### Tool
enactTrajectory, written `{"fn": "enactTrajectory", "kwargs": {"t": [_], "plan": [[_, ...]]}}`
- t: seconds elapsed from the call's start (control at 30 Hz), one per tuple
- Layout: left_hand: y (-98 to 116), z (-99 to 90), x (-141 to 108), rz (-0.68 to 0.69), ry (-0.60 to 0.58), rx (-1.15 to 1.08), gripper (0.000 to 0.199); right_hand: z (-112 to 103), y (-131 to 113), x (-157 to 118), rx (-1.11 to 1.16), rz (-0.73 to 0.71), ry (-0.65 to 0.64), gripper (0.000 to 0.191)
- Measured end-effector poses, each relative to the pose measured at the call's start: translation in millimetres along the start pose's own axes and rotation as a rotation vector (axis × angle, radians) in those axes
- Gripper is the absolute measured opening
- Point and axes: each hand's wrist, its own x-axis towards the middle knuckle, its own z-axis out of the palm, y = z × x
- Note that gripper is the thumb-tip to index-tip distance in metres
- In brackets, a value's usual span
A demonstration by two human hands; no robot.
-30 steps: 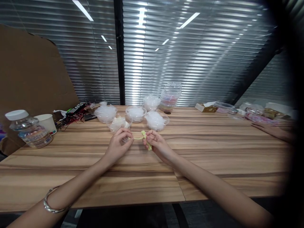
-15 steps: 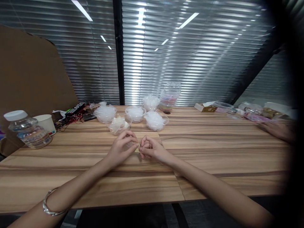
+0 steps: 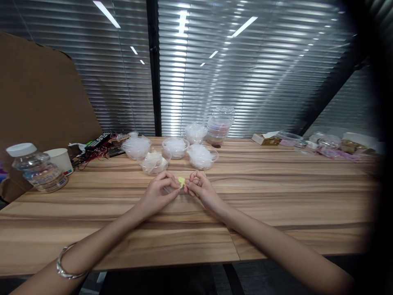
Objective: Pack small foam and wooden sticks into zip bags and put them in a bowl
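A small, soft-looking yellow piece (image 3: 181, 181) is pinched between both hands, just above the wooden table (image 3: 172, 241). My left hand (image 3: 161, 189) grips its left side between thumb and fingers. From the right, my right hand (image 3: 202, 189) pinches the other side with its fingertips. What the piece is made of cannot be made out. Something clear shows under the left fingers, mostly hidden. Just beyond the left hand stands a clear bowl (image 3: 164, 163) holding pale cream pieces.
Behind are clear bowls of white, wispy material (image 3: 201, 155) and a stack of clear containers (image 3: 219, 125). At left stand a jar with a white lid (image 3: 43, 174), a paper cup (image 3: 61, 159) and tangled wires (image 3: 92, 155). A small box (image 3: 265, 140) lies at the right back.
My right hand has shifted slightly right and up, and more of the yellow piece shows between the fingertips. Another person's hand at the far right has gone from view.
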Motion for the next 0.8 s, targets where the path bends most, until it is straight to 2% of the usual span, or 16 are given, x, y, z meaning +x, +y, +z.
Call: {"fn": "enactTrajectory", "kwargs": {"t": [0.1,0.27,0.53,0.67,0.8], "plan": [[-2.3,0.6,1.2,-0.022,0.011,-0.024,0.011,0.0,-2.5,-0.5,0.023,-0.014,-0.033,0.027],[-2.6,-2.2,1.2,-0.027,0.007,0.001,0.01,0.0,-8.7,-3.3,0.016,0.02,-0.221,0.024],[5.1,-8.6,-3.0,0.069,0.018,0.103,0.016,-4.4,-20.5,-3.1,-0.171,0.043,-0.366,0.027],[3.4,-8.0,-3.6,0.092,-0.006,0.21,0.014,-6.5,-27.9,-4.4,-0.414,-0.006,-0.361,0.022],[-1.9,-5.8,-3.0,0.092,-0.063,0.249,0.012,-9.9,-32.9,-6.8,-0.76,-0.161,-0.355,0.013]]}}
